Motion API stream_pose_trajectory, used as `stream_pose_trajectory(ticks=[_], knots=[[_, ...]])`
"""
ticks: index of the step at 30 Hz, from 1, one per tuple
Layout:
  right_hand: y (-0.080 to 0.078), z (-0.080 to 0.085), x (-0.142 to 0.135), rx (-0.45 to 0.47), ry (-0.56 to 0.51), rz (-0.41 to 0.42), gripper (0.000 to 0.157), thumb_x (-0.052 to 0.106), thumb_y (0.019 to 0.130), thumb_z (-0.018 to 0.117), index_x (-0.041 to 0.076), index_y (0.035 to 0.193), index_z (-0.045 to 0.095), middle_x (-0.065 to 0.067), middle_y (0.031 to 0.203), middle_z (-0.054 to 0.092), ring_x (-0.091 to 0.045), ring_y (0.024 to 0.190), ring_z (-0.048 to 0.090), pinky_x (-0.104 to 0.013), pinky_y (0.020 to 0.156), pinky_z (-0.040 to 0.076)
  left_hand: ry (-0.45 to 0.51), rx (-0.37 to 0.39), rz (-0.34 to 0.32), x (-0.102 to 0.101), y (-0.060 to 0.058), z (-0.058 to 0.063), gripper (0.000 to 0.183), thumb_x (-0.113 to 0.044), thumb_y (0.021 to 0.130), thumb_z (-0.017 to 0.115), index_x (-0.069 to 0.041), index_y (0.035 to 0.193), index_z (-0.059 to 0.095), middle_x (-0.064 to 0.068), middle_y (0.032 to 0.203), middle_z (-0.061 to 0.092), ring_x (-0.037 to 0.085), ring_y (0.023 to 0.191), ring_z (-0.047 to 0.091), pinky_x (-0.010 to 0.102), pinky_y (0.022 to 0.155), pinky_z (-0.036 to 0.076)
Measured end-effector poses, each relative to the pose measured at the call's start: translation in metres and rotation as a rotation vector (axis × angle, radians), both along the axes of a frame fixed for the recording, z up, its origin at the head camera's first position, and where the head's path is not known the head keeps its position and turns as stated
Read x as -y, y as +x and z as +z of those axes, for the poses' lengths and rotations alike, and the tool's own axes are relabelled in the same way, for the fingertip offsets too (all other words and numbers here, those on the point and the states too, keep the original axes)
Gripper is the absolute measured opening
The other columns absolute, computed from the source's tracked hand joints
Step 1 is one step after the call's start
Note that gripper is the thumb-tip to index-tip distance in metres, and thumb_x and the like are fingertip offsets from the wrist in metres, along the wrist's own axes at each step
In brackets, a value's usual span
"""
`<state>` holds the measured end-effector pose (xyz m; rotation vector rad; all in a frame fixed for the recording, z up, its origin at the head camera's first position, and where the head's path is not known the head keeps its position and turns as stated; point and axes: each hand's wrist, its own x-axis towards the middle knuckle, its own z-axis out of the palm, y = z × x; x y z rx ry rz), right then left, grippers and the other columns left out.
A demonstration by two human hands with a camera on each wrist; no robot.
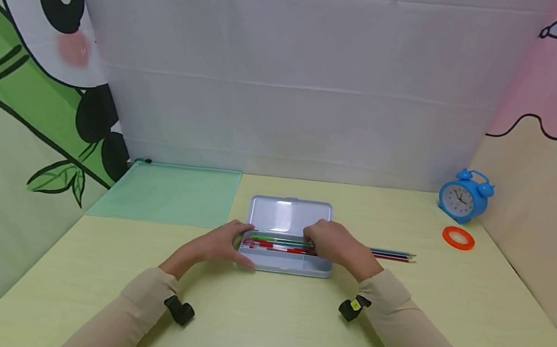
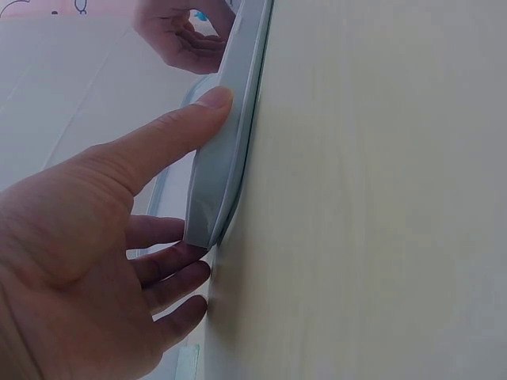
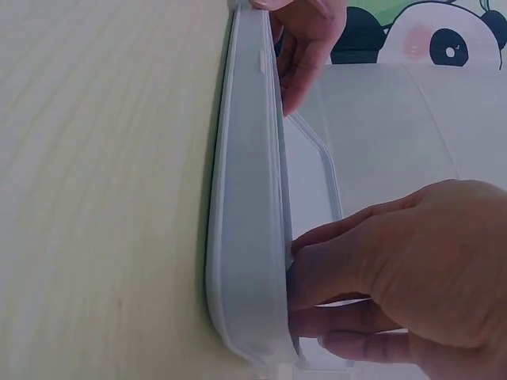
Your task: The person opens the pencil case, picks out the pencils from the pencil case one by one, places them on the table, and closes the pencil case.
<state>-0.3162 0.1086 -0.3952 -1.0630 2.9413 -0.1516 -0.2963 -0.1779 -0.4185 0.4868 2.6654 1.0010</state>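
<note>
A pale grey pencil case (image 1: 263,262) lies on the table with its lid (image 1: 272,212) raised at the back. Inside it are several slim pens (image 1: 274,246), red, green and clear. My left hand (image 1: 219,242) holds the case at its left end. Its thumb (image 2: 186,127) presses the front wall, while the other fingers reach round the end. My right hand (image 1: 333,241) dips into the right half of the case, fingers bent down over the pen ends. The case wall hides its fingertips in the right wrist view, so I cannot tell whether they pinch a pen.
Several dark and red pencils (image 1: 394,255) lie right of the case, partly behind my right wrist. A blue alarm clock (image 1: 465,195) stands at the back right, with an orange ring (image 1: 458,238) before it. A green translucent sheet (image 1: 175,193) covers the back left of the table.
</note>
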Motion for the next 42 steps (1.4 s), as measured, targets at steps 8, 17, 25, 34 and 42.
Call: stream_pose_trajectory(ticks=[8, 17, 25, 34, 42], knots=[[0.005, 0.007, 0.001, -0.009, -0.007, -0.024, 0.021, 0.004, 0.090, 0.071, 0.010, 0.109, 0.078, -0.005, 0.100, 0.067, -0.018, 0.085, 0.057, -0.032, 0.078, 0.055, 0.002, -0.005, -0.004, 0.001, -0.001, 0.000, 0.102, -0.038, 0.070, 0.092, -0.006, 0.152, 0.040, 0.013, 0.144, 0.044, 0.030, 0.126, 0.044, 0.051, 0.110, 0.038], [0.008, 0.005, 0.004, -0.062, -0.029, -0.015, 0.017, 0.011, 0.090, 0.073, 0.009, 0.105, 0.080, -0.005, 0.096, 0.066, -0.017, 0.079, 0.056, -0.031, 0.071, 0.054, -0.002, 0.005, 0.004, 0.000, 0.001, 0.001, 0.102, -0.038, 0.071, 0.092, -0.007, 0.152, 0.040, 0.013, 0.146, 0.043, 0.030, 0.126, 0.044, 0.051, 0.110, 0.037], [0.007, 0.008, 0.002, -0.120, -0.015, 0.009, 0.013, 0.012, 0.091, 0.073, 0.008, 0.101, 0.080, -0.002, 0.089, 0.068, -0.014, 0.073, 0.056, -0.029, 0.065, 0.051, -0.006, 0.006, -0.001, 0.002, 0.000, -0.001, 0.103, -0.039, 0.070, 0.092, -0.007, 0.153, 0.039, 0.013, 0.146, 0.043, 0.030, 0.127, 0.043, 0.052, 0.110, 0.037], [0.006, 0.012, 0.001, -0.133, 0.026, -0.007, 0.011, 0.009, 0.090, 0.073, 0.008, 0.099, 0.080, -0.003, 0.091, 0.070, -0.016, 0.076, 0.058, -0.031, 0.069, 0.054, -0.013, 0.000, -0.006, 0.003, 0.000, -0.002, 0.103, -0.040, 0.071, 0.091, -0.007, 0.153, 0.039, 0.013, 0.144, 0.044, 0.030, 0.125, 0.045, 0.051, 0.109, 0.039], [0.005, 0.018, -0.006, -0.120, 0.015, -0.040, 0.014, 0.006, 0.090, 0.070, 0.008, 0.100, 0.080, -0.004, 0.095, 0.074, -0.018, 0.080, 0.063, -0.033, 0.076, 0.056, -0.013, -0.008, -0.012, 0.003, 0.000, -0.002, 0.104, -0.042, 0.070, 0.091, -0.007, 0.153, 0.039, 0.012, 0.144, 0.044, 0.029, 0.124, 0.045, 0.050, 0.109, 0.039]])
